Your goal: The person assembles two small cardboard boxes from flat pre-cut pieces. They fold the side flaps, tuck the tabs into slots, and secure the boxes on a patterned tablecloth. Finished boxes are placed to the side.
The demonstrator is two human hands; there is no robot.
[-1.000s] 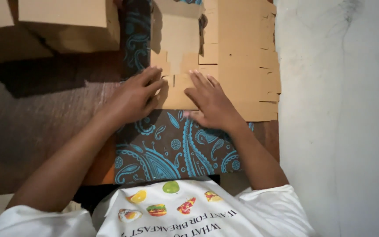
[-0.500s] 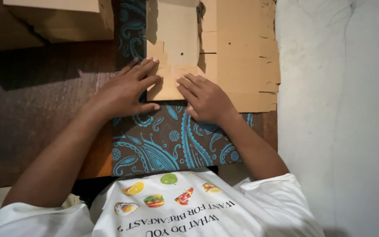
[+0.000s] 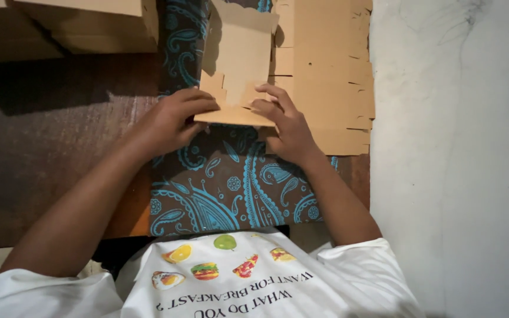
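Cardboard blank [image 3: 238, 65]: a flat die-cut piece lying over the blue paisley cloth [image 3: 231, 188], beside the stack of similar blanks [image 3: 325, 76] to its right. Its near flap [image 3: 234, 115] is now lifted and folded up toward the person; a second ago both hands pressed flat on the piece. Judged: the fold along the near crease is under way, not yet set.

Left hand [image 3: 175, 121] grips the flap's left end, fingers curled over its edge. Right hand [image 3: 284, 123] pinches the right end, fingers on top, thumb hidden beneath.

Orientation: the blank's long axis runs near to far, its notched far edge pointing away from the person; the folded flap runs left to right across it.

Made-up brown boxes [image 3: 83, 23] stand far left on the dark floor [image 3: 48, 153]. A pale wall [image 3: 455, 159] bounds the right.
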